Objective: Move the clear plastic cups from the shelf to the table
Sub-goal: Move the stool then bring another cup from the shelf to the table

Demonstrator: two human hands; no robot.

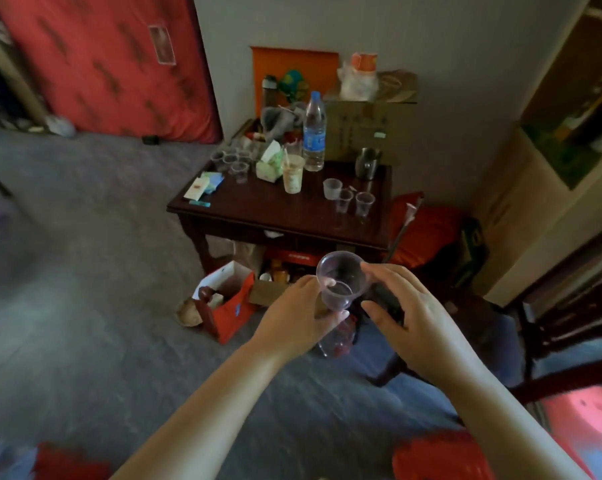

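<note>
I hold a clear plastic cup (pixel 342 280) in front of me, above the floor and short of the dark wooden table (pixel 258 211). My left hand (pixel 297 315) grips it from the left and underneath. My right hand (pixel 408 315) is beside the cup's right rim with fingers spread; whether it touches the cup is unclear. On the table's right part stand three clear cups (pixel 349 199). Several more clear cups (pixel 232 162) are grouped at its far left corner.
The table also carries a water bottle (pixel 314 133), a drink cup (pixel 292 174), a metal mug (pixel 367 164) and tissue packs. A red box (pixel 230 303) sits on the floor below. A dark chair (pixel 569 323) stands at the right, a shelf (pixel 552 188) beyond it.
</note>
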